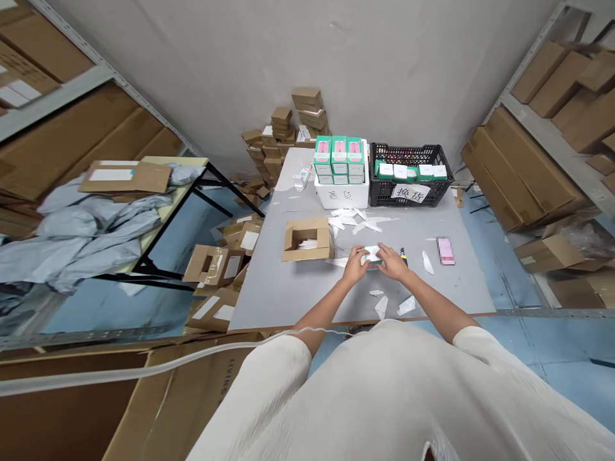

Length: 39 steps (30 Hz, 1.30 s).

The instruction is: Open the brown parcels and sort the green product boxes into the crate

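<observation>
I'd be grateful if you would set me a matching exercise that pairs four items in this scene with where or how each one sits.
Things:
1. cardboard box
2. black plastic crate
3. white bin
4. pink rectangular item

Places and states:
A. lies near the right edge of the grey table
B. holds upright teal-and-pink cartons
C. stands open, left of centre on the table
D. stands at the table's far edge, right of the bin

Right pairs: 1-C, 2-D, 3-B, 4-A
</observation>
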Each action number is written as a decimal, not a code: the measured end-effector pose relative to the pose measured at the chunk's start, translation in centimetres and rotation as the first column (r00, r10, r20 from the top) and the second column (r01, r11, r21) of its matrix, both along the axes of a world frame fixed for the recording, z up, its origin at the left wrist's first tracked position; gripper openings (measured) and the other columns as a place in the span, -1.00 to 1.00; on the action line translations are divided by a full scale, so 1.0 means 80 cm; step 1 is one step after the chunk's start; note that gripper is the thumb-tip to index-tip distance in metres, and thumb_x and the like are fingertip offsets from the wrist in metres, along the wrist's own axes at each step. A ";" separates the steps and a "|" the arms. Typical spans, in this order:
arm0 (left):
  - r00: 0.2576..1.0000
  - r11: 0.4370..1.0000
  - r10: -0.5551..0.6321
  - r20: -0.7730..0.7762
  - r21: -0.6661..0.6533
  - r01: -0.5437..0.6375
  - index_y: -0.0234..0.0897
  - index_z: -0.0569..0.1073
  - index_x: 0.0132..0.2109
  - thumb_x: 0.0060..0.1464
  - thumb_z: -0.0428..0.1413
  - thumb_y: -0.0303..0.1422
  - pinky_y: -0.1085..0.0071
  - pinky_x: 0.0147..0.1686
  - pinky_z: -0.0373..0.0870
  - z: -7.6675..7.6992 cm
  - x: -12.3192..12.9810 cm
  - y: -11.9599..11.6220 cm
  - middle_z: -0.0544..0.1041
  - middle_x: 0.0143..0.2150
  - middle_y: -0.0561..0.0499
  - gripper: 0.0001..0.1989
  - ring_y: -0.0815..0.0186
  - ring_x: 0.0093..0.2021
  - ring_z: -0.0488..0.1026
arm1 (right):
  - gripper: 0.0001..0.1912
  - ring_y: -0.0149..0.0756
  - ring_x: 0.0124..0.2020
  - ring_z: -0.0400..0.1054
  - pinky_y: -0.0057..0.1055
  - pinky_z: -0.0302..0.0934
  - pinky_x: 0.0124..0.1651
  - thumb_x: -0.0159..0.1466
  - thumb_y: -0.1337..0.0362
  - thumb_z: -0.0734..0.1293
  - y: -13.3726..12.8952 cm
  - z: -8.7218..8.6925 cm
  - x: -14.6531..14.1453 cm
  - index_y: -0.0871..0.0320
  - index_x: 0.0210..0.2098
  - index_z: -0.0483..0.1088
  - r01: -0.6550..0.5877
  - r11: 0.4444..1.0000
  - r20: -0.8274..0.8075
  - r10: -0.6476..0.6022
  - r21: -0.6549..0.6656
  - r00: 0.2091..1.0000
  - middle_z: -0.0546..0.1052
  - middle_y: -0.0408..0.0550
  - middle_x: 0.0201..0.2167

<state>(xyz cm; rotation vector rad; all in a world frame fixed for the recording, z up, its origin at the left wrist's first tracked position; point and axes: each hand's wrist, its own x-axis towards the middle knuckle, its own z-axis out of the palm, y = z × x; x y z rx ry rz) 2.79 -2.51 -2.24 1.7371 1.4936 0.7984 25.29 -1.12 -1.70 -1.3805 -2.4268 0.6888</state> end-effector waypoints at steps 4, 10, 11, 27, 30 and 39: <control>1.000 1.000 0.003 0.005 -0.017 -0.002 -0.18 0.57 0.11 0.24 0.18 -0.43 0.08 0.23 0.52 -0.001 0.001 -0.002 0.40 0.35 -0.20 -0.70 0.04 0.34 0.43 | -0.64 0.13 0.27 0.37 0.01 0.37 0.20 0.35 0.22 0.48 0.009 0.014 -0.015 0.09 0.10 0.41 0.003 0.999 0.073 0.001 -0.054 0.997 0.27 0.23 0.53; 0.998 0.999 -0.044 0.032 -0.028 0.045 -0.11 0.56 0.18 0.27 0.15 -0.44 0.02 0.27 0.52 -0.001 -0.005 -0.009 0.40 0.40 -0.17 -0.63 0.06 0.31 0.46 | -0.64 0.04 0.04 0.49 -0.13 0.38 0.05 0.33 0.31 0.47 0.010 0.030 -0.025 0.07 0.08 0.38 0.025 0.998 0.124 -0.017 -0.066 0.992 0.43 0.20 0.35; 0.998 0.998 -0.053 0.030 -0.025 0.054 -0.11 0.56 0.19 0.26 0.16 -0.45 0.01 0.28 0.52 -0.001 -0.007 -0.010 0.40 0.40 -0.18 -0.62 0.06 0.30 0.47 | -0.63 0.03 0.02 0.49 -0.14 0.38 0.03 0.33 0.32 0.46 0.009 0.032 -0.026 0.07 0.09 0.37 0.025 0.998 0.137 -0.015 -0.065 0.990 0.45 0.20 0.31; 0.971 0.988 -0.136 0.196 -0.044 0.147 -0.12 0.48 0.28 0.24 0.11 -0.52 0.14 0.10 0.60 0.014 0.005 -0.028 0.49 0.32 -0.15 -0.50 0.16 0.10 0.59 | -0.71 -0.03 -0.02 0.49 -0.27 0.33 -0.13 0.32 0.28 0.45 -0.023 0.068 -0.016 0.05 0.02 0.39 0.166 0.984 0.211 -0.151 -0.057 0.966 0.49 0.10 0.17; 0.965 0.990 -0.132 0.225 -0.025 0.141 -0.12 0.46 0.30 0.25 0.11 -0.51 0.11 0.15 0.59 0.026 0.012 -0.023 0.51 0.28 -0.16 -0.49 0.12 0.15 0.59 | -0.73 -0.03 -0.01 0.48 -0.28 0.32 -0.17 0.31 0.27 0.43 -0.020 0.077 -0.003 0.04 -0.01 0.39 0.190 0.982 0.159 -0.186 -0.014 0.970 0.47 0.11 0.25; 0.959 0.993 -0.119 0.256 0.019 0.118 -0.09 0.31 0.49 0.28 0.12 -0.46 0.04 0.27 0.52 0.062 0.049 0.020 0.46 0.42 -0.17 -0.34 0.06 0.28 0.54 | -0.70 0.04 0.10 0.46 -0.24 0.37 -0.09 0.31 0.26 0.39 0.028 0.126 0.041 0.05 0.03 0.40 0.242 0.960 0.020 -0.247 0.141 0.969 0.41 0.15 0.36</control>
